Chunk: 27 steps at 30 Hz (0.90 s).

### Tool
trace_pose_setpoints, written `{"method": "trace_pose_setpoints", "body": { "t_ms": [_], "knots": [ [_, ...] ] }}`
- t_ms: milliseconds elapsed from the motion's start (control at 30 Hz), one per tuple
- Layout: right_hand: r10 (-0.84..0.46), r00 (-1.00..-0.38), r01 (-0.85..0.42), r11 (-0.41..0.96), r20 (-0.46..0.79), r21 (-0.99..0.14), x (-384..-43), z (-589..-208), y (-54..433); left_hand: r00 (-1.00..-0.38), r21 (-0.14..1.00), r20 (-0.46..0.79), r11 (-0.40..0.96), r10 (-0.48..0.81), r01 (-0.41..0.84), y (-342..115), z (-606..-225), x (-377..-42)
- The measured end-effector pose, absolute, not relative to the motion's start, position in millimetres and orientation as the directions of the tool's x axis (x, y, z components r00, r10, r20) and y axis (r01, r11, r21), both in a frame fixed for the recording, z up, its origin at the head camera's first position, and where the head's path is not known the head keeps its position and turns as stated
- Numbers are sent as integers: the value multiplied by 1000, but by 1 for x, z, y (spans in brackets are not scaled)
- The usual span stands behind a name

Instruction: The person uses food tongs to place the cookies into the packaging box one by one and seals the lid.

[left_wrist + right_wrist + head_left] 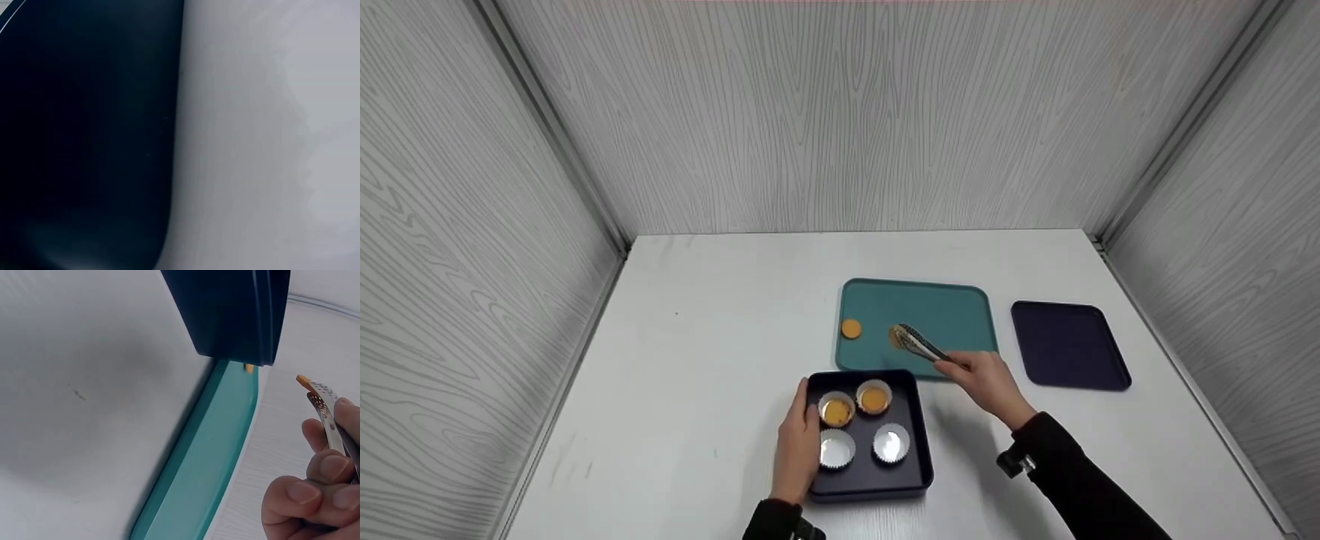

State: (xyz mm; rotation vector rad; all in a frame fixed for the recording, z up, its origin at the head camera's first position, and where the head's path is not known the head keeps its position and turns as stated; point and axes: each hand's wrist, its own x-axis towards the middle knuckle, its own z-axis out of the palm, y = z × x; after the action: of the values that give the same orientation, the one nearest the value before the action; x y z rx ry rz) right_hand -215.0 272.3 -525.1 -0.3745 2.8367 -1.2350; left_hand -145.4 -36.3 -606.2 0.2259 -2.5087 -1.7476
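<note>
My left hand point(796, 454) grips the left wall of a deep, dark square baking pan point(871, 480), thumb at the rim. Inside stand paper baking cups: two at the back hold round yellow-orange discs, while the front left cup point(837, 450) and front right cup point(891, 444) show only white insides. Metal tongs with perforated tips point(919, 343) are held in my right hand point(988, 382), over the teal tray point(937, 300). An orange disc point(304, 381) sits at the tongs' tips. The left wrist view shows the pan's dark outer wall point(112, 135), not my fingers.
Another orange disc point(851, 328) lies at the left edge of the teal tray, behind the baking pan. To the right is a shallow dark tray point(1069, 345). Grey wood-grain panels point(847, 120) enclose the white table point(697, 360) at the back and sides.
</note>
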Motion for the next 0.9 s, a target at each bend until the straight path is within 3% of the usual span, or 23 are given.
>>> {"method": "trace_pose_setpoints", "body": {
  "t_ms": [900],
  "knots": [
    [-418,-908,-307,618,28,-724,-180,-509,279,-985,938,-18,339,-172,-77,-36,-605,-145]
  ]
}}
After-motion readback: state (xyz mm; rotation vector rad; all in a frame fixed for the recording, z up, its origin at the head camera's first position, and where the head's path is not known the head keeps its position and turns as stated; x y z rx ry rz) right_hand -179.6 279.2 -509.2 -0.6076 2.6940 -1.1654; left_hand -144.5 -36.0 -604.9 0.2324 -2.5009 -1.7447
